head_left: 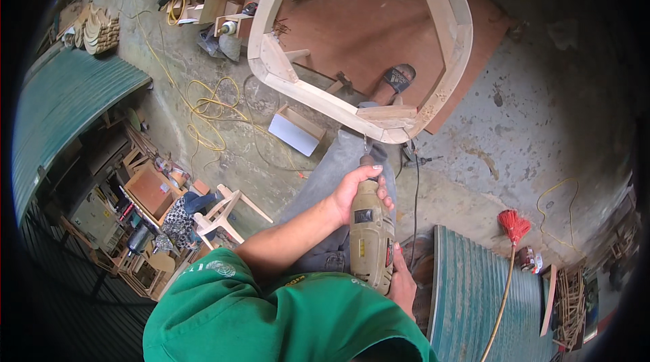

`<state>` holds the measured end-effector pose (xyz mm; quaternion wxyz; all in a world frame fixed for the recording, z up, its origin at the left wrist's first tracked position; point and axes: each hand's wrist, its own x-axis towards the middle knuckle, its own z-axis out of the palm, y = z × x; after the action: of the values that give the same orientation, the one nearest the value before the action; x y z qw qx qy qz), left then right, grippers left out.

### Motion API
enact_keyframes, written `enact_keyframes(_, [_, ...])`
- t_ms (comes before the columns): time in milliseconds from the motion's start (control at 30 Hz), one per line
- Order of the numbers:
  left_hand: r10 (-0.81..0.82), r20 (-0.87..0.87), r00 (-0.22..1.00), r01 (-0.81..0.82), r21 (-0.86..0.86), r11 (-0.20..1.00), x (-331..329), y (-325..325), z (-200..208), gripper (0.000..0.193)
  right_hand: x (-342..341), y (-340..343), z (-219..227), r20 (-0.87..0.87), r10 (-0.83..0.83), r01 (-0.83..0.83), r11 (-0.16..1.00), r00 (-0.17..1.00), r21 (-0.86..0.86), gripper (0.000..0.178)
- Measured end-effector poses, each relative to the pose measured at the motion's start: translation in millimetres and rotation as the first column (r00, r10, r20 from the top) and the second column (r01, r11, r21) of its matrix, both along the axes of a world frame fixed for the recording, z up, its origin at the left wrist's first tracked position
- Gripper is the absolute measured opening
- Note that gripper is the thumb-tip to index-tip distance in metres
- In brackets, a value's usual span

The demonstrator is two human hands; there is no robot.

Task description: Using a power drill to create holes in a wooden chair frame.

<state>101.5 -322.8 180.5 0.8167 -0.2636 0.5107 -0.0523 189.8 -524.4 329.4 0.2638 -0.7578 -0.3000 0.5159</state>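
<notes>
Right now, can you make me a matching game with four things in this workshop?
1. drill
2. wooden frame
3. brush head
4. yellow cord

A. bright red
B. tangled in loops on the floor
C. gripped by the left hand
D. a rounded ring

Pairs: 1-C, 2-D, 3-A, 4-B

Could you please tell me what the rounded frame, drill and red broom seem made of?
The rounded frame looks like bare, unpainted wood: pale, matte, with visible joints between segments. The drill seems to have a tan plastic housing, dull and worn-looking, though painted metal is possible. The broom has bright red strands, probably plastic; its thin yellowish stick may be wood or bamboo.
</notes>
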Motion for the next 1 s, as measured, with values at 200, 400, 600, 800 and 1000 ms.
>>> enact_keyframes(200, [0.034, 0.008, 0.999, -0.035, 0.112, 0.993, -33.5, -0.1, 11.1, 0.027, -23.4, 4.7, -4.0, 0.046, 0.056, -0.062, 0.991, 0.997, 0.122, 0.042])
enact_keyframes(400, [0.085, -0.018, 0.996, -0.081, 0.155, 0.985, -63.7, 17.4, 17.6, 0.027, -41.6, 22.6, -8.0, 0.005, 0.064, -0.064, 0.981, 0.998, 0.185, 0.044])
enact_keyframes(600, [0.091, -0.049, 0.995, -0.082, 0.161, 0.984, -82.6, 60.3, 13.5, 0.027, -52.6, 70.3, -10.8, -0.037, 0.084, -0.078, 0.986, 0.996, 0.146, 0.051])
enact_keyframes(800, [0.048, -0.066, 0.997, -0.035, 0.176, 0.984, -106.7, 159.8, -9.1, 0.028, -93.3, 172.2, -28.3, -0.027, -0.018, 0.020, 0.995, 0.999, 0.102, 0.058])
enact_keyframes(1000, [-0.010, -0.036, 0.999, 0.012, 0.057, 0.998, -129.0, 281.6, -48.6, 0.028, -138.2, 294.0, -44.0, 0.060, -0.025, 0.022, 0.999, 0.998, 0.041, 0.065])
